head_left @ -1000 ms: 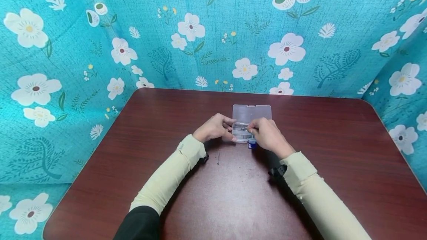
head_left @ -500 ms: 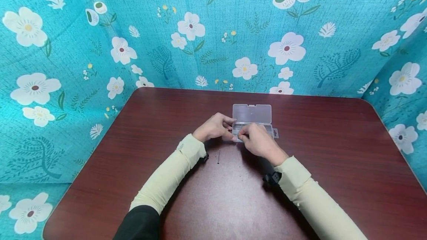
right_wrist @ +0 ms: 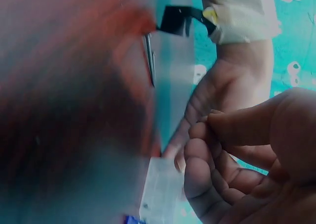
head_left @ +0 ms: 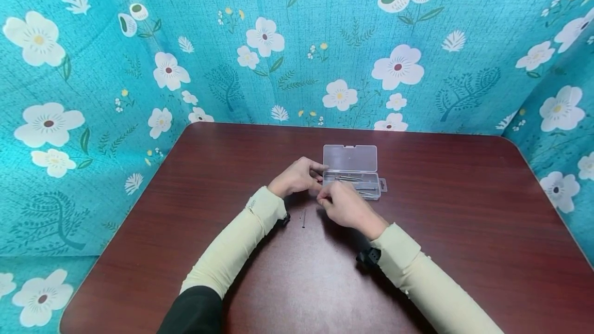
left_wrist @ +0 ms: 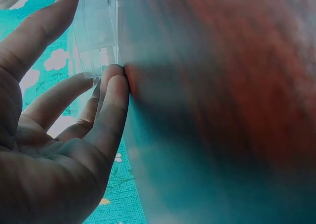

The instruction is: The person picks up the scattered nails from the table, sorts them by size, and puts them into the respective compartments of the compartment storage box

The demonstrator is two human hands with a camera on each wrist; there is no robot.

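My left hand (head_left: 297, 177) holds the left end of a clear plastic compartment box (head_left: 375, 190), thumb at the front and fingers behind. The left wrist view shows fingertips against the box's end wall (left_wrist: 96, 31). Its lid (head_left: 350, 159) is folded back, and thin metal rods (head_left: 348, 179) lie in the compartments. Just off the box's front left corner is my right hand (head_left: 348, 207), fingers curled and thumb tip against the index finger (right_wrist: 200, 130). Whether something tiny is between them cannot be seen. A thin dark-ended metal pin (head_left: 303, 219) lies on the table before the left hand.
A dark red wooden table (head_left: 232, 159) carries everything. Small dark specks (head_left: 333, 232) lie near its middle. A hang tab (head_left: 383, 185) sticks out from the box's right end. Turquoise flowered cloth (head_left: 297, 76) hangs behind the table and along its sides.
My right hand has moved left and towards me, from over the compartments to the box's front left corner, uncovering the rods. The left hand keeps its hold and the box stays put.
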